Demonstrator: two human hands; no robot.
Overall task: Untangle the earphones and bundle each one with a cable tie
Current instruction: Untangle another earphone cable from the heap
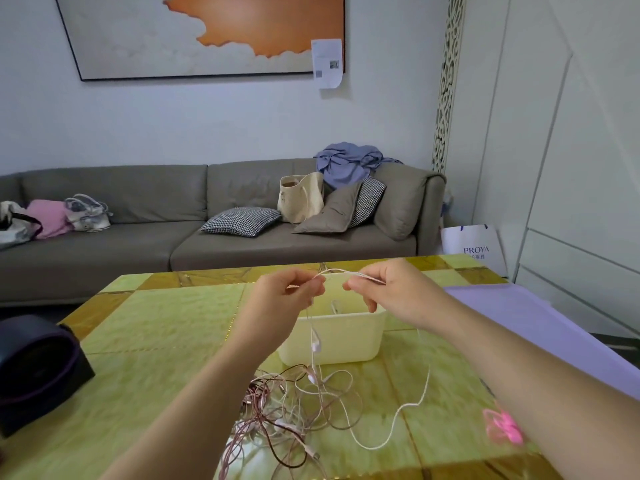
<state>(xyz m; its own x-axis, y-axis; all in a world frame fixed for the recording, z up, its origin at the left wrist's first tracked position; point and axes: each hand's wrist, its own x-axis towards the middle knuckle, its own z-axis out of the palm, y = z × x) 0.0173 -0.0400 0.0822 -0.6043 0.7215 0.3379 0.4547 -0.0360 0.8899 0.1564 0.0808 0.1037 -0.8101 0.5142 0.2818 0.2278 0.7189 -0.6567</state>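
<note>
White earphone cable [428,375] is held up between two hands above the yellow-green desk [156,323]. The left hand [291,292] has its fingers curled and pinches the cable between thumb and fingertips. The right hand [391,292], just beside it, pinches the same cable in the same way, so that a short span arches between the two. From the left hand the cable hangs down with a pale earbud [316,346] dangling in front of a cream plastic bin [346,337]. From the right hand it drops in a long loose curve onto the desk. Below the hands, on the near side of the bin, lies a tangle of earphones [294,414], pink, white and dark red, whose strands cannot be told apart. A small heap of pink cable ties [504,426] lies to the right, under the right forearm. A black rounded object [34,368] sits at the desk's left edge, and a lilac sheet [519,306] lies on the right.
</note>
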